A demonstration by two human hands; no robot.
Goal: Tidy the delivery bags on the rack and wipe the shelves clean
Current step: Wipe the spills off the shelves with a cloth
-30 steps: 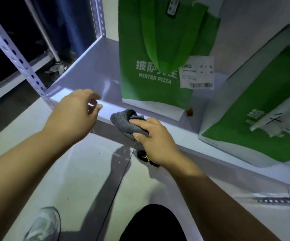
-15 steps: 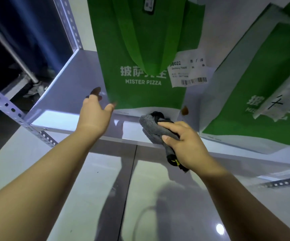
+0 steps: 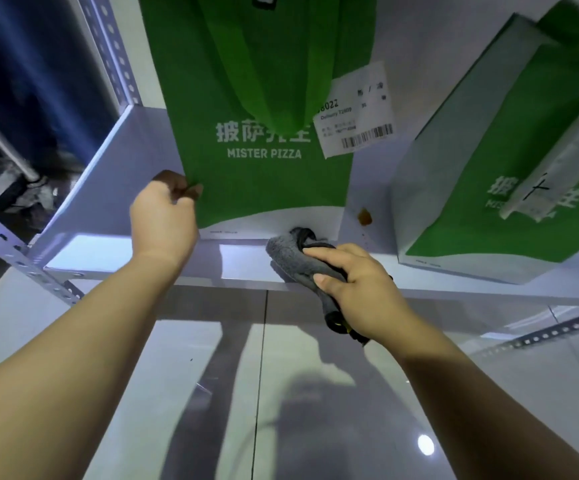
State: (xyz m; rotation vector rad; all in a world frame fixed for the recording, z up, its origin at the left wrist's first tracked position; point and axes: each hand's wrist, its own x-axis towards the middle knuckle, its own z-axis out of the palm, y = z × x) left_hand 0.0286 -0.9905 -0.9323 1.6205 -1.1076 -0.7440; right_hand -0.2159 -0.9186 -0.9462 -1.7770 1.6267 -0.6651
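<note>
A green and white "Mister Pizza" delivery bag (image 3: 264,109) stands upright on the white shelf (image 3: 108,188), a printed receipt (image 3: 357,112) stuck to its front. My left hand (image 3: 163,220) pinches the bag's lower left edge. My right hand (image 3: 357,292) grips a bunched grey cloth (image 3: 291,258) at the shelf's front lip, just below the bag. A second green bag (image 3: 510,161) leans tilted at the right. Between the two bags a small brown stain (image 3: 364,216) marks the shelf.
Perforated metal uprights (image 3: 111,53) frame the rack at the left, and a lower rail (image 3: 551,330) shows at the right. Glossy grey floor tiles (image 3: 212,393) lie below the shelf. A dark gap with a pole (image 3: 0,143) opens to the left.
My left hand has reached forward from the shelf's front edge and taken hold of the bag's lower left edge. My right hand has kept the cloth by the front lip.
</note>
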